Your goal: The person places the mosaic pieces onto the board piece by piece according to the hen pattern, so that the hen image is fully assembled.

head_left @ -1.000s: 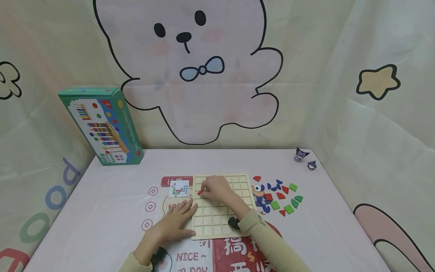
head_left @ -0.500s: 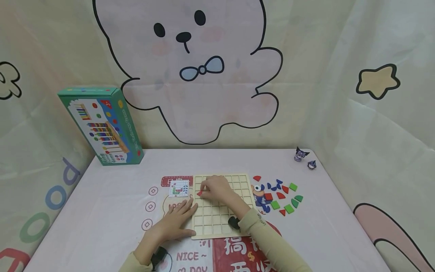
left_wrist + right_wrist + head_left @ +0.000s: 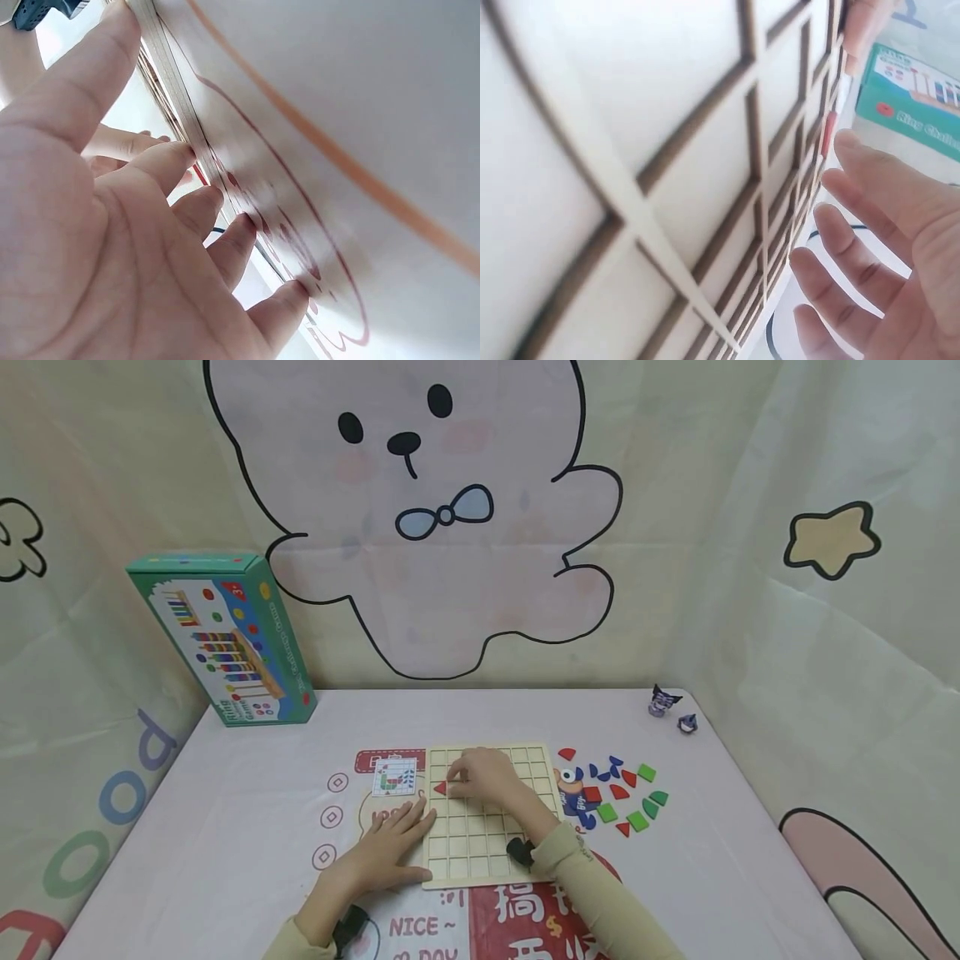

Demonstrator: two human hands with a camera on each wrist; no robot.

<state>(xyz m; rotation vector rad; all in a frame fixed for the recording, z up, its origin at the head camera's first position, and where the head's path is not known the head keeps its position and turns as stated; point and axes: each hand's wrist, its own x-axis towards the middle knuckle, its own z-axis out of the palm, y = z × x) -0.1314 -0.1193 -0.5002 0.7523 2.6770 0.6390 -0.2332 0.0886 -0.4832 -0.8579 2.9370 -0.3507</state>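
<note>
A pale wooden grid board lies on the table in front of the person. In one of its left-column cells sits a red triangle, its far side close to the board's left edge. My right hand hovers over the board just right of that triangle; in the right wrist view its fingers are loosely bent with nothing between them. My left hand lies with spread fingers beside the board, thumb and index fingertip at its left edge. A small pattern card lies left of the board's upper part.
Right of the board are scattered loose pieces, among them a green square, a red square and blue half-rounds. A green game box stands at the back left. Two crumpled wrappers lie at the back right corner.
The right hand's fingers have let go of the red triangle and drawn slightly right, leaving it in its cell. The left hand has stayed in place.
</note>
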